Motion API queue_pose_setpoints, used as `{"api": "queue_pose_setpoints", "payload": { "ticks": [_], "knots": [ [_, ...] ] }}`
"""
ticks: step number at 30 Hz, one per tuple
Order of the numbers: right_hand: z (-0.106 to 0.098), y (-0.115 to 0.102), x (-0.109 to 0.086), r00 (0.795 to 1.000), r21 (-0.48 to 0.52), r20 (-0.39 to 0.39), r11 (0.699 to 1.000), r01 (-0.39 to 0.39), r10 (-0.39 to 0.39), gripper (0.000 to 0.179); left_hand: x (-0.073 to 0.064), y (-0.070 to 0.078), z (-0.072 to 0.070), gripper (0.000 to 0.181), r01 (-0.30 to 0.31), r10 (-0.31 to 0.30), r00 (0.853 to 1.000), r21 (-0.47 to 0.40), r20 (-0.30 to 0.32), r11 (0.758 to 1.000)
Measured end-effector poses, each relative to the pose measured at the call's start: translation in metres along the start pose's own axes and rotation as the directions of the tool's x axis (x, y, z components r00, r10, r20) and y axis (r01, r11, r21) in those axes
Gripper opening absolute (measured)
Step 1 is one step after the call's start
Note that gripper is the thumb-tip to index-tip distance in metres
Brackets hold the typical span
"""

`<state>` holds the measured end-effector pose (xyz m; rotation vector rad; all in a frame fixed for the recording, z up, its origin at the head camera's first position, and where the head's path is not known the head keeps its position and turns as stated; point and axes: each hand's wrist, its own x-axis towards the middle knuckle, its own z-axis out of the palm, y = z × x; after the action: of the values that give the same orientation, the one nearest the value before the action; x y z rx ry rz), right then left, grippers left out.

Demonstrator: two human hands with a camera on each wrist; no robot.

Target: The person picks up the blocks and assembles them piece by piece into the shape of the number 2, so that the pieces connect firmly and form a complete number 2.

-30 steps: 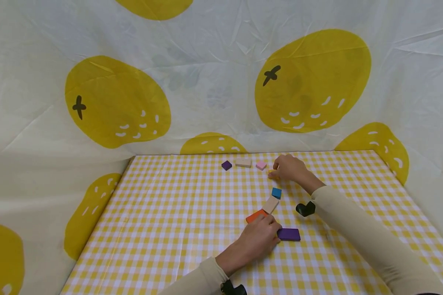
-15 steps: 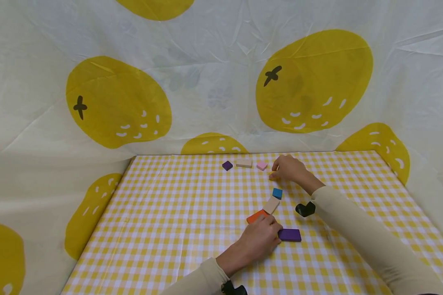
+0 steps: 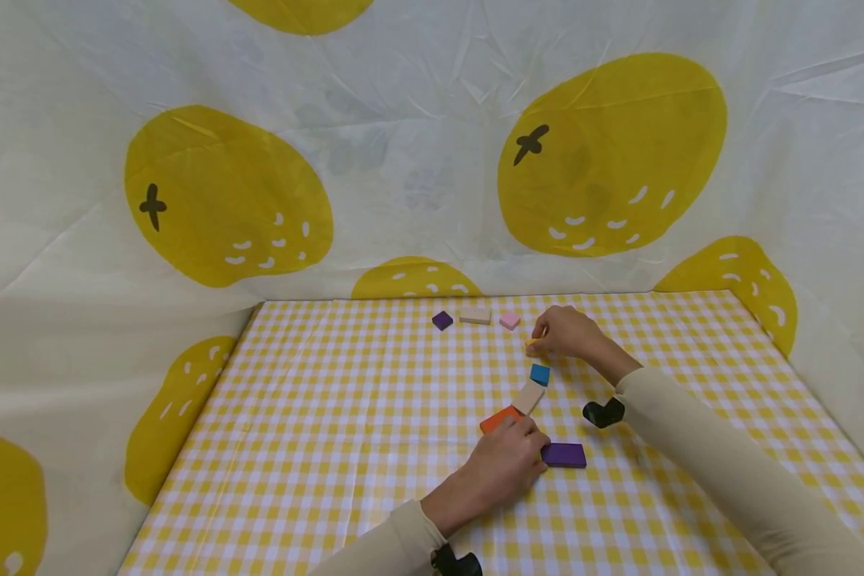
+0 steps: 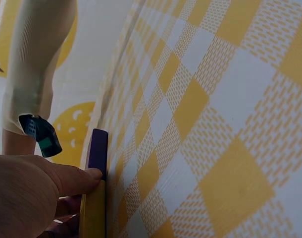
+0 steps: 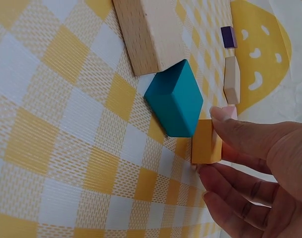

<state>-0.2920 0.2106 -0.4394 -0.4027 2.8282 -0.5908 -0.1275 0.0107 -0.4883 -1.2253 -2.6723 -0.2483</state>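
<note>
In the head view, my right hand pinches a small orange-yellow block between thumb and fingers, just beyond a blue block. A pale wooden block touches the blue one, and an orange block follows it. My left hand lies between the orange block and a flat purple block. In the left wrist view its thumb and fingers hold a yellow block, end to end with the purple one. The head view hides that yellow block under the hand.
Toward the table's back edge lie a pink block, a pale wooden block and a small purple block. A yellow-checked cloth covers the table. A fruit-print curtain hangs behind it.
My right hand has drawn the orange-yellow block slightly nearer the blue block, away from the pink one. The left hand stays where it was.
</note>
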Motion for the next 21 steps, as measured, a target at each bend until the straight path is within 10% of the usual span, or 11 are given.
{"api": "queue_pose_setpoints", "payload": {
  "ticks": [21],
  "knots": [
    [0.002,0.0096,-0.0086,0.999,0.025,0.02,0.999,0.039,-0.039,0.024,0.0014,0.0,0.0017,0.024,0.004,-0.004,1.0,0.007,0.023,1.0]
  ]
}}
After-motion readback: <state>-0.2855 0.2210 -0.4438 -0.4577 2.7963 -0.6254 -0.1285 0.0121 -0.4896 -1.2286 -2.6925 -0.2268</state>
